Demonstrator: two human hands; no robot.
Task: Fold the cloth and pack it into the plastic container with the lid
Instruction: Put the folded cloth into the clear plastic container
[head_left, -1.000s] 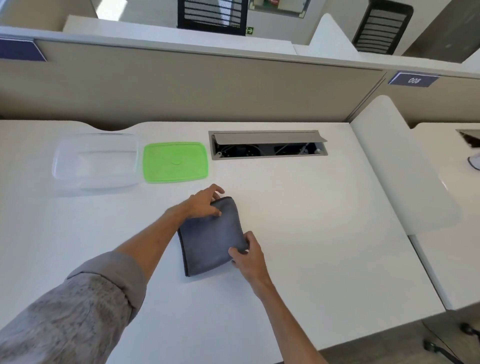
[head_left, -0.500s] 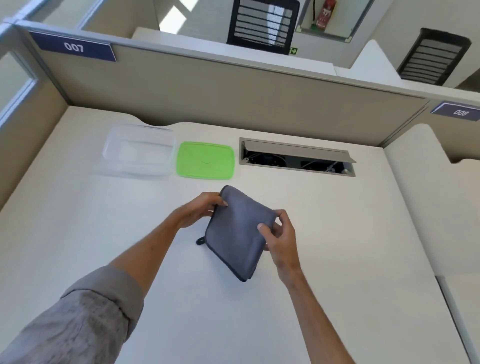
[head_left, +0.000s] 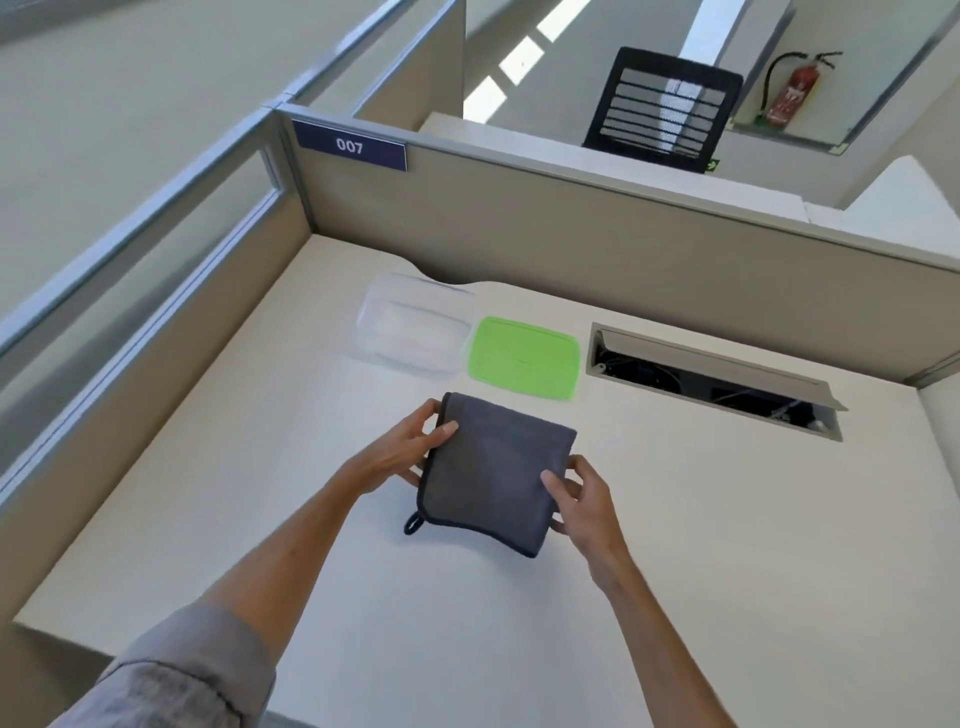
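A folded dark grey cloth (head_left: 493, 473) with a small hanging loop at its lower left corner is held just above the white desk (head_left: 727, 545). My left hand (head_left: 410, 452) grips its left edge, thumb on top. My right hand (head_left: 582, 499) pinches its right edge. Beyond the cloth stands the clear plastic container (head_left: 415, 327), open and with nothing in it. The green lid (head_left: 524, 358) lies flat on the desk just right of the container.
An open cable hatch (head_left: 717, 379) is set in the desk to the right of the lid. Beige partition walls (head_left: 571, 239) close the desk at the back and left. A black chair (head_left: 665, 109) stands behind the partition.
Both hands have lifted the folded cloth off the desk and turned it, carrying it a little toward the container. The head camera has swung left and up.
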